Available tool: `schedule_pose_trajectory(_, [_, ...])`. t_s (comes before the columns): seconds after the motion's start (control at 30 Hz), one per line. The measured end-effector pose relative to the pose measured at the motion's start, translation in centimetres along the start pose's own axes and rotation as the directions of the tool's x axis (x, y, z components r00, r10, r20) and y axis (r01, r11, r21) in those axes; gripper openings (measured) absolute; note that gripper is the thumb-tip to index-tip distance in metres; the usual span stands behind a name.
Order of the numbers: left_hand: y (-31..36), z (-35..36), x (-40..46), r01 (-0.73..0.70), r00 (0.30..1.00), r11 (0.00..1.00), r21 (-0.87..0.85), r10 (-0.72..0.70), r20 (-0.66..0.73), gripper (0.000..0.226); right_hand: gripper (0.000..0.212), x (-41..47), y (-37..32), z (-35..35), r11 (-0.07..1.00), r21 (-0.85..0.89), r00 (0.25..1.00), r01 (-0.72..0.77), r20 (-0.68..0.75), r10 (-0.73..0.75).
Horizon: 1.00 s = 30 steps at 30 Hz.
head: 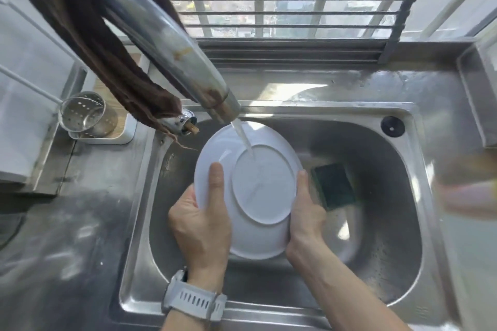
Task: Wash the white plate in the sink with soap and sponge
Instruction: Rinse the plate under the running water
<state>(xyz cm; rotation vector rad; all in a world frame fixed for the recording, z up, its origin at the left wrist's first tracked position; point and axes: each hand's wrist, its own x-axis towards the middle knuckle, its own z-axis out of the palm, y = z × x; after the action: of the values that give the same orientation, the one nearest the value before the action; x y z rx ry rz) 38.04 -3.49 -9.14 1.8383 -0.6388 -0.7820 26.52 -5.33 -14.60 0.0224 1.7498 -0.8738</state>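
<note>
The white plate [258,191] is held over the steel sink [376,236], underside facing up. A stream of water from the tap [188,72] lands on its foot ring. My left hand [200,223] grips the plate's left rim, thumb lying across the underside. Gripping the right rim is my right hand [305,212]. A green sponge [333,185] lies in the sink basin just right of my right hand, untouched. No soap container shows clearly.
A brown cloth [88,35] hangs over the tap. A perforated steel cup [87,114] stands on a white tray at the left. A black plug [392,126] sits at the sink's back right corner. A barred window runs behind the sink.
</note>
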Motion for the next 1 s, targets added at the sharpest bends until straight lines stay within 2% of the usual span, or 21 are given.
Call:
schedule_pose_trajectory(0.07, [0.0,-1.2,-0.1,0.038,0.999,0.999,-0.019,-0.038,0.023,0.052,0.081,0.4,0.1,0.1,0.995,-0.103,1.0,0.01,0.021,-0.008])
schedule_pose_trajectory(0.13, [-0.8,-2.3,0.5,0.147,0.988,0.987,-0.06,-0.145,0.044,0.039,0.086,0.4,-0.9,-0.2,0.934,-0.345,0.995,0.098,0.027,-0.095])
schedule_pose_trajectory(0.2, [-2.3,-2.9,1.2,0.278,0.96,0.959,-0.064,-0.275,0.042,0.031,0.077,0.2,-2.3,-0.4,0.763,-0.576,0.95,0.293,0.084,-0.301])
schedule_pose_trajectory(0.23, [-3.1,-3.0,1.4,0.338,0.941,0.94,-0.038,-0.337,0.021,0.033,0.069,0.0,-3.0,-0.4,0.681,-0.611,0.901,0.404,0.138,-0.411])
schedule_pose_trajectory(0.3, [-4.0,-2.7,1.3,0.468,0.884,0.883,-0.029,-0.468,0.022,0.041,0.06,-0.4,-4.1,-0.4,0.513,-0.588,0.745,0.626,0.254,-0.617])
schedule_pose_trajectory(0.37, [-4.0,-1.9,1.1,0.632,0.774,0.765,-0.126,-0.615,0.149,0.054,0.054,-0.7,-4.7,-0.7,0.262,-0.526,0.506,0.809,0.398,-0.765])
schedule_pose_trajectory(0.47, [-3.6,-1.0,1.2,0.826,0.563,0.508,-0.243,-0.731,0.387,0.067,0.041,-1.5,-5.8,-2.0,-0.082,-0.371,0.157,0.925,0.57,-0.807])
schedule_pose_trajectory(0.53, [-3.5,-0.8,1.5,0.893,0.448,0.304,-0.332,-0.671,0.59,0.084,0.04,-1.8,-6.5,-3.3,-0.251,-0.236,-0.037,0.939,0.655,-0.755])
schedule_pose_trajectory(0.57, [-3.2,-0.8,1.6,0.907,0.415,0.22,-0.358,-0.606,0.679,0.092,0.043,-1.8,-6.8,-3.9,-0.304,-0.169,-0.105,0.938,0.695,-0.711])
schedule_pose_trajectory(0.6, [-3.1,-0.9,1.7,0.91,0.407,0.171,-0.378,-0.548,0.731,0.093,0.047,-1.9,-7.0,-4.5,-0.32,-0.115,-0.139,0.941,0.727,-0.672])
schedule_pose_trajectory(0.63, [-2.8,-0.8,1.8,0.903,0.423,0.169,-0.394,-0.505,0.753,0.082,0.05,-2.0,-7.0,-5.1,-0.307,-0.092,-0.14,0.947,0.743,-0.655])
schedule_pose_trajectory(0.67, [-2.9,-0.5,2.0,0.892,0.45,0.219,-0.395,-0.493,0.744,0.064,0.052,-2.0,-6.9,-5.7,-0.263,-0.105,-0.101,0.959,0.741,-0.664])
schedule_pose_trajectory(0.7, [-2.7,-0.1,2.1,0.875,0.483,0.294,-0.383,-0.511,0.711,0.047,0.052,-2.0,-6.7,-6.2,-0.195,-0.152,-0.025,0.969,0.723,-0.691])
schedule_pose_trajectory(0.77, [-2.8,0.6,2.2,0.826,0.554,0.447,-0.342,-0.535,0.638,0.041,0.043,-1.6,-5.9,-7.2,0.025,-0.286,0.213,0.958,0.65,-0.729])
schedule_pose_trajectory(0.83, [-3.2,0.7,2.2,0.751,0.626,0.592,-0.294,-0.494,0.604,0.043,0.022,-1.1,-5.5,-7.9,0.328,-0.345,0.472,0.879,0.546,-0.692])
schedule_pose_trajectory(0.87, [-3.4,0.6,2.2,0.7,0.667,0.66,-0.273,-0.468,0.58,0.041,0.014,-1.0,-5.4,-7.9,0.457,-0.349,0.575,0.818,0.5,-0.648])
schedule_pose_trajectory(1.0, [-3.3,0.0,2.3,0.427,0.865,0.877,-0.22,-0.326,0.381,0.021,0.043,0.0,-5.1,-7.6,0.771,-0.293,0.808,0.565,0.385,-0.446])
